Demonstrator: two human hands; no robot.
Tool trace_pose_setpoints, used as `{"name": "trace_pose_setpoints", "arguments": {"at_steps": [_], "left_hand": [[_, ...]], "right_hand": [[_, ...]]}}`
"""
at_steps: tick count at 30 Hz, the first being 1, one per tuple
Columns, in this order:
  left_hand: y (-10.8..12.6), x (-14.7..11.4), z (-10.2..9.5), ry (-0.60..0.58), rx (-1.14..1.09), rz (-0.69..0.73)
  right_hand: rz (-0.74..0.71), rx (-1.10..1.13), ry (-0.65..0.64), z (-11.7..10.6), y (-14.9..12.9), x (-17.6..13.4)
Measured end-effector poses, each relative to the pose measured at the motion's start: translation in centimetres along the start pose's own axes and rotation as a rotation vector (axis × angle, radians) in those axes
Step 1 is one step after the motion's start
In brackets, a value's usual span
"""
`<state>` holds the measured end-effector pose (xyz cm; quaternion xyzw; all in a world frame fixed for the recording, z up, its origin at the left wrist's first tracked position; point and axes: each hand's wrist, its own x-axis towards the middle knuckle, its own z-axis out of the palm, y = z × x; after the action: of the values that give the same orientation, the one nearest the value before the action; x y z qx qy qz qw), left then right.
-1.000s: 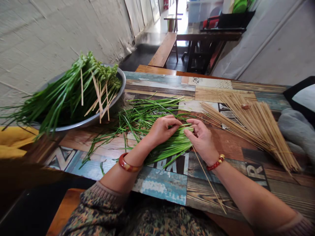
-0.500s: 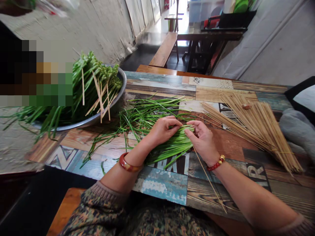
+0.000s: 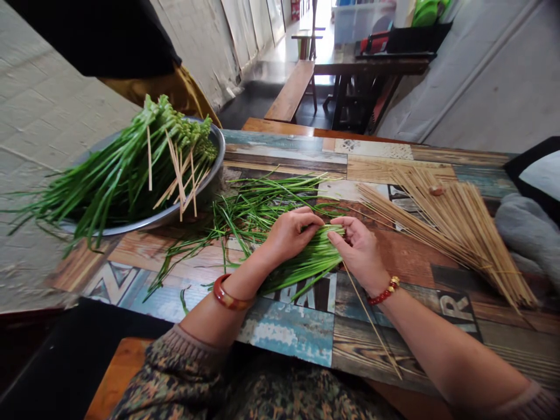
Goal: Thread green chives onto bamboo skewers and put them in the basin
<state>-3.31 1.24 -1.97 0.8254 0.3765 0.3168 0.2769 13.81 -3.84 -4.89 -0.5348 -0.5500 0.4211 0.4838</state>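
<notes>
A bunch of garlic chives lies on the table, its pale stalk ends side by side between my hands. My left hand is closed at the far side of those ends, thumb and fingertips pinched on them. From the right, my right hand has its thumb over the stalks and its fingers curled round their ends. A bamboo skewer slants from under the bunch, beside my right hand, toward the table's near edge. Whether its tip passes through the stalks is hidden. Loose chives are strewn behind my left hand.
At the left stands a metal basin heaped with skewered chives. Many bamboo skewers lie fanned on the right of the patchwork table, near a grey cloth-like bundle. Behind the basin is a person's dark and mustard clothing.
The person at the left has shifted; dark and mustard clothing now shows behind the basin, and the basin's left side is in plain view. My hands stay almost still on the chives.
</notes>
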Motion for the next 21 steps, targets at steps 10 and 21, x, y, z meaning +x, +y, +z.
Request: {"name": "trace_pose_setpoints", "arguments": {"at_steps": [10,21], "left_hand": [[0.2,0.0,0.0,0.006,0.001,-0.01],[0.3,0.1,-1.1,-0.067,0.012,-0.091]], "right_hand": [[0.001,-0.013,0.001,0.1,0.3,0.1],[-0.063,-0.177,0.045,1.1,-0.9,0.7]]}}
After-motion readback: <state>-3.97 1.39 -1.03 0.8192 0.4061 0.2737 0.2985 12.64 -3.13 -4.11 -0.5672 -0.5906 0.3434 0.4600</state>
